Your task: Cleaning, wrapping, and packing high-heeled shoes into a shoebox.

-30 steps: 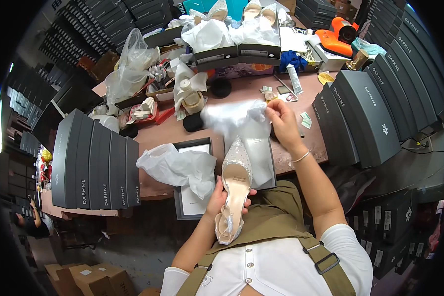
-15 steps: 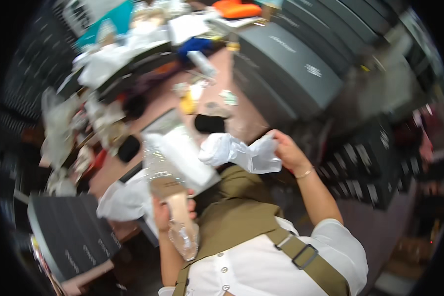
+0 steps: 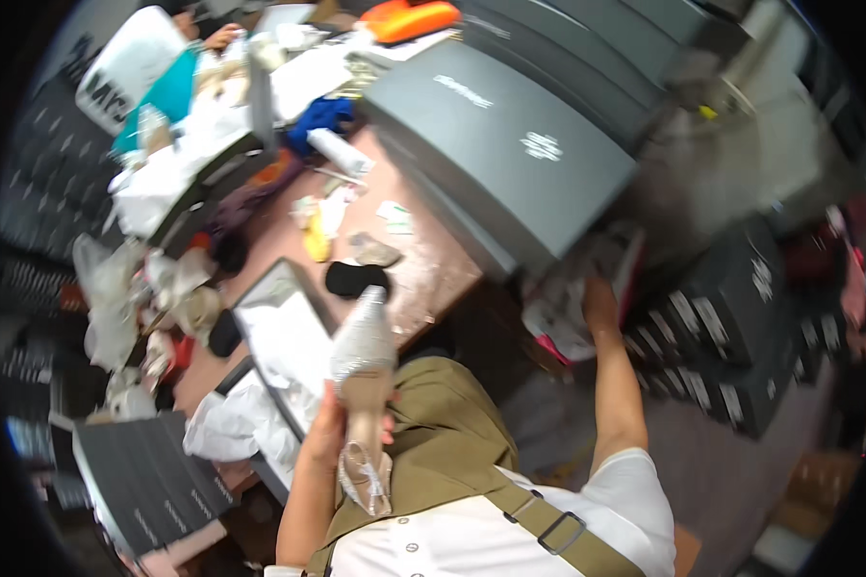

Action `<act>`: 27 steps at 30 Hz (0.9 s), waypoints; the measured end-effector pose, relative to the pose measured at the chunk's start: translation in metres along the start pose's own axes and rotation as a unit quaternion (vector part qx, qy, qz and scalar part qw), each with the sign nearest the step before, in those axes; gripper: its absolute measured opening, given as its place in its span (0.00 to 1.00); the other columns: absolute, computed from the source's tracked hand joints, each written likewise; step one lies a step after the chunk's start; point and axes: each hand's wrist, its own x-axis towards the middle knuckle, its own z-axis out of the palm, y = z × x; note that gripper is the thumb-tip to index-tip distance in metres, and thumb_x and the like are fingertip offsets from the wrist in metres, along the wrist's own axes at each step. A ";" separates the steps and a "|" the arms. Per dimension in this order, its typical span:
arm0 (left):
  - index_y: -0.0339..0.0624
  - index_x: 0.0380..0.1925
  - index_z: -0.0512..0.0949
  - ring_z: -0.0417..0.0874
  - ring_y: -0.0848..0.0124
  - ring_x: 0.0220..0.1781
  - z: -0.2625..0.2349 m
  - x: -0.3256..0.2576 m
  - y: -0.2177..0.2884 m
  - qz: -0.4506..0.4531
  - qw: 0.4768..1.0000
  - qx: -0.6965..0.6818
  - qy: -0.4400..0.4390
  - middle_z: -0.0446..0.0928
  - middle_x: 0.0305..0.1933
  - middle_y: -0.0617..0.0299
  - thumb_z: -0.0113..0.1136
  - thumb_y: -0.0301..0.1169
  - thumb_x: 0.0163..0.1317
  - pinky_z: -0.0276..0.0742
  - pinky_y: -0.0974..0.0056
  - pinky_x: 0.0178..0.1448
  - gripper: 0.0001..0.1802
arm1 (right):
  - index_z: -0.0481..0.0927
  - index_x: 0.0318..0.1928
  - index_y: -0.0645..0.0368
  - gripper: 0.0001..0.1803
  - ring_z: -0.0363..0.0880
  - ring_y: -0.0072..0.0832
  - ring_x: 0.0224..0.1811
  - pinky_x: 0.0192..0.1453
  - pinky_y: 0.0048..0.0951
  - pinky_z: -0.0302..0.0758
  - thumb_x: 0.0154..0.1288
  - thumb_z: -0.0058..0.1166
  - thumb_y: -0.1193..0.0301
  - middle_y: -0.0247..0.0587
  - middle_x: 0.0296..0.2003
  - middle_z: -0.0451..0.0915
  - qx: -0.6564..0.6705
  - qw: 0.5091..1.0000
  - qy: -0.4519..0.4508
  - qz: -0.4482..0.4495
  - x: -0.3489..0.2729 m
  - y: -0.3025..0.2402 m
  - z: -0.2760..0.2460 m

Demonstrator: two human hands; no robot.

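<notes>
A silvery, glittering pointed shoe (image 3: 364,351) with a beige insole and clear straps is upright in front of my apron. My left hand (image 3: 329,423) is closed around its middle. My right hand (image 3: 601,306) reaches down past the table's right edge, into a container with whitish and pink stuff (image 3: 563,313); its fingers are blurred and hidden there. An open shoe box (image 3: 293,274) lined with white paper lies just left of the shoe. Crumpled white tissue (image 3: 231,423) spills beside that box.
Grey lidded shoe boxes (image 3: 510,144) stand on the pink table (image 3: 452,274) at the right, more boxes (image 3: 149,471) at lower left. Black boxes (image 3: 731,327) are stacked beyond my right arm. Another person's hand (image 3: 223,37) shows at the far left, near an open box of shoes.
My right hand has moved down and right, and the crumpled white wrapping it held no longer shows in it. The shoe stays in my left hand. The view has shifted.
</notes>
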 end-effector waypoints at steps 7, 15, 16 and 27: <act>0.30 0.60 0.63 0.80 0.65 0.39 0.023 0.013 0.015 -0.034 0.994 0.107 0.018 0.73 0.51 0.46 0.50 0.73 0.50 0.83 0.63 0.39 0.56 | 0.82 0.42 0.58 0.14 0.76 0.47 0.49 0.59 0.44 0.68 0.57 0.50 0.69 0.53 0.43 0.79 -0.043 0.998 -0.051 -0.005 -0.070 0.089 0.219; 0.30 0.60 0.63 0.81 0.64 0.38 0.017 0.022 0.008 -0.054 0.987 0.135 0.069 0.74 0.48 0.47 0.46 0.75 0.50 0.82 0.60 0.41 0.57 | 0.75 0.51 0.61 0.18 0.71 0.42 0.57 0.65 0.38 0.63 0.65 0.42 0.67 0.51 0.51 0.74 -0.099 0.991 -0.089 0.000 0.002 0.141 0.167; 0.30 0.60 0.63 0.82 0.63 0.38 0.017 0.025 0.007 -0.051 0.986 0.141 0.071 0.74 0.48 0.46 0.44 0.76 0.50 0.82 0.60 0.41 0.57 | 0.74 0.52 0.62 0.19 0.70 0.42 0.58 0.66 0.37 0.62 0.66 0.41 0.66 0.51 0.52 0.73 -0.102 0.993 -0.066 0.010 -0.002 0.124 0.169; 0.48 0.65 0.59 0.79 0.56 0.34 -0.008 0.029 0.016 -0.018 0.988 -0.148 -0.042 0.70 0.56 0.37 0.22 0.68 0.64 0.82 0.55 0.37 0.43 | 0.81 0.41 0.65 0.15 0.78 0.48 0.45 0.53 0.43 0.73 0.62 0.50 0.67 0.53 0.41 0.80 -0.023 0.997 -0.066 -0.012 -0.006 0.106 0.133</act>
